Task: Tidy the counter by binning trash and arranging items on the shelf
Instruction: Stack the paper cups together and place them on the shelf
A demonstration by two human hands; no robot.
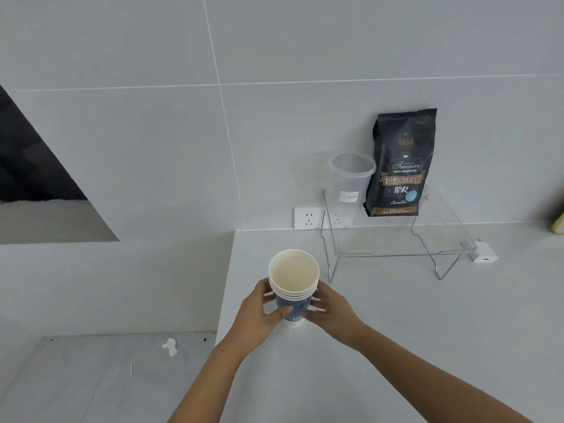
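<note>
A stack of several nested paper cups [293, 279], blue-printed outside and cream inside, stands upright near the counter's left edge. My left hand [259, 312] wraps its left side with the thumb across the front. My right hand [331, 309] grips its right side. Farther back on the right, a clear shelf on wire legs [393, 239] carries a black coffee-bean bag [399, 166] leaning on the wall and a clear plastic cup [351, 184] with a white label.
The pale counter [396, 346] ends at a left edge, beyond which lies a lower floor with a scrap of white paper [170, 346]. A white charger block [485, 253] sits by the shelf's right leg. A wall socket [308, 218] is behind the shelf.
</note>
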